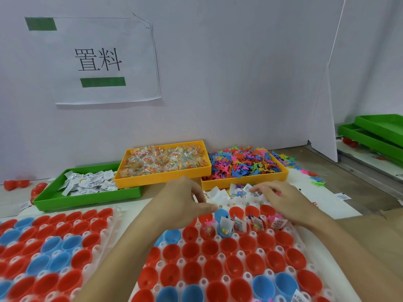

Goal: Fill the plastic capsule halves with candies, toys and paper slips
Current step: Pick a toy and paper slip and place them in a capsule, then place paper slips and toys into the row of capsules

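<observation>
You keep both hands above the far row of the capsule tray (250,253), beside the small supply heap (235,192): left hand (185,201) pinched, contents unclear, right hand (281,199) loosely curled, grasp unclear.

Glossy plastic capsule halves (213,249), clear-wrapped candies (165,160), seemingly rubbery toys (242,164), matt paper slips (91,182).

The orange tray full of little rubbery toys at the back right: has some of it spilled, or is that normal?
Yes, some have spilled. The orange plastic tray of coloured rubbery toy figures is heaped over its rim, and loose toy figures lie scattered on the table to its right. A few red plastic capsule halves also sit loose at the far left, outside any tray.
</observation>
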